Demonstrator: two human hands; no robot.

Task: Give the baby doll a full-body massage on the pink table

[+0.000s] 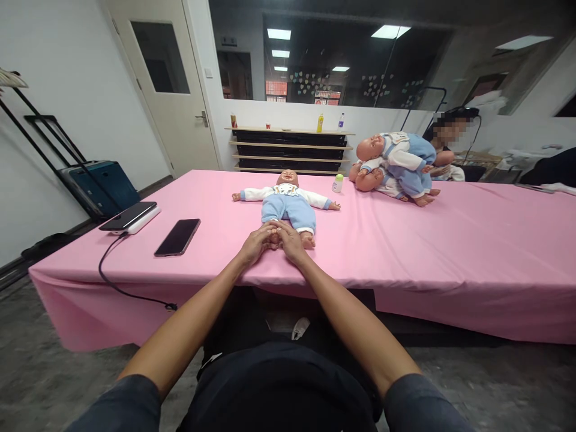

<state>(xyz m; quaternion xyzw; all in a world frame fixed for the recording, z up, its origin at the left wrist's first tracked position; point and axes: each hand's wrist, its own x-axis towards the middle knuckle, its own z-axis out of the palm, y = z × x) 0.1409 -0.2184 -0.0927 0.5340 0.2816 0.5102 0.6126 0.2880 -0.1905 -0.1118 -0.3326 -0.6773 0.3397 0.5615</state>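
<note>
A baby doll [288, 207] in a white top and light blue trousers lies on its back on the pink tablecloth [216, 210], arms spread and head away from me. Both my hands are closed around its foot on the left side. My left hand [258, 243] wraps it from the left, and my right hand [288, 240] covers it from the right, fingers meeting on top. Most of that foot is hidden under my fingers. The doll's other foot [308, 240] lies free beside my right hand. A small white bottle with a green lid [337, 183] stands beyond the doll's outstretched hand.
Several more dolls [396, 165] are piled on the table at the right, with a person [450, 135] behind them. A phone [177, 237] lies at the left, near another phone on a white power bank [141, 221] with a cable. Shelves [290, 151] stand behind.
</note>
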